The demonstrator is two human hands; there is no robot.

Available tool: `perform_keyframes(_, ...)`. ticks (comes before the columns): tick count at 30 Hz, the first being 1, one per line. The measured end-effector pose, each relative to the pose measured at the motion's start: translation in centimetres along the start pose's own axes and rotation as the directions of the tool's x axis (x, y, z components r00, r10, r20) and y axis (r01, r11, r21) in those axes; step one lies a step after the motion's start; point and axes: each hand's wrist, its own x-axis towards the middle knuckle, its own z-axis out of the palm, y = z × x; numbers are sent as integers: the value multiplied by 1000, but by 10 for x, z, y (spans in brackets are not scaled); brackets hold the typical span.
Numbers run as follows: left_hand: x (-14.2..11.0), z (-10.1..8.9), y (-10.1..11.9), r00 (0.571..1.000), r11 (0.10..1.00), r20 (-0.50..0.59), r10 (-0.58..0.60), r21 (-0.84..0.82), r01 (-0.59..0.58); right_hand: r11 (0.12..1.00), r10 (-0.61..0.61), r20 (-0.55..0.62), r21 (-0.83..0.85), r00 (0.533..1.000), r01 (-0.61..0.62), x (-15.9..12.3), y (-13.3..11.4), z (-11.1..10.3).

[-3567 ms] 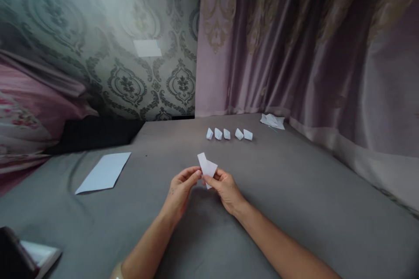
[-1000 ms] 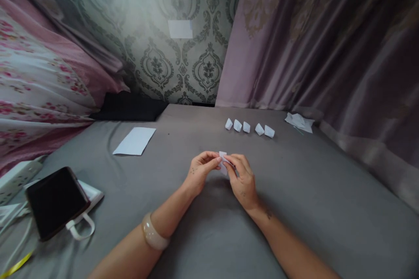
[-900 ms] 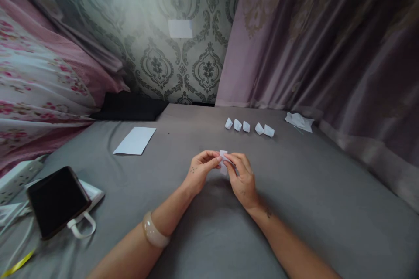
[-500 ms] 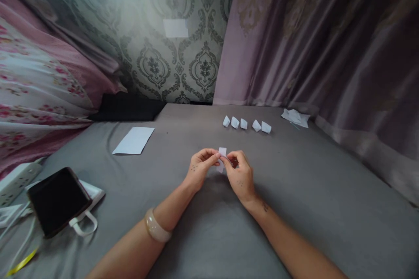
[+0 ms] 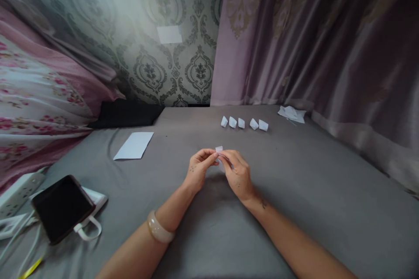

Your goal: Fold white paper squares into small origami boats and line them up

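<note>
The left hand (image 5: 197, 168) and right hand (image 5: 238, 173) both pinch a small paper piece (image 5: 219, 149), right of the flat white sheet (image 5: 134, 146); five folded papers (image 5: 241, 123) sit farther right of that sheet. The right hand, more open a moment ago, now closes forward over the piece, probably pressing a crease.

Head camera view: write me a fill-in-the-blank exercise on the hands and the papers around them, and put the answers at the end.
1. The small paper held by the left hand and the right hand is ____ in colour.
2. The row of folded papers beyond the hands has ____ pieces in all.
3. The bangle is worn on the person's ____ arm.
4. In the picture, the crumpled papers lie to the ____ of that row.

Missing words: white; five; left; right.
</note>
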Motion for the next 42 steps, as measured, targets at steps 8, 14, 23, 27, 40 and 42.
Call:
perform_keyframes(8, 0, 1, 0, 1000, 999, -8, -12, -30, 11, 997, -68, 2, -42, 998, 68, 0, 4, 1)
perform_keyframes(14, 0, 1, 1, 999, 997, 3, -41, -72, 41, 997, -74, 15, -33, 997, 74, 0, 6, 2)
perform_keyframes(23, 2, -3, -1, 1000, 996, 6, -27, -84, 28, 1000, -13, 16, 15, 1000, 13, 1, 2, 3)
perform_keyframes(27, 3, -4, -2, 999, 996, -10, -37, -82, 36, 997, 44, 20, 63, 999, -46, 2, -1, 4)
perform_keyframes(40, 3, -4, -2, 999, 999, -25, -47, -14, 47, 954, 251, -29, 176, 968, -242, 7, -11, 8)
perform_keyframes(42, 2, -4, -2, 999, 999, -30, -43, -6, 43, 941, 290, -35, 192, 956, -279, 7, -10, 9)
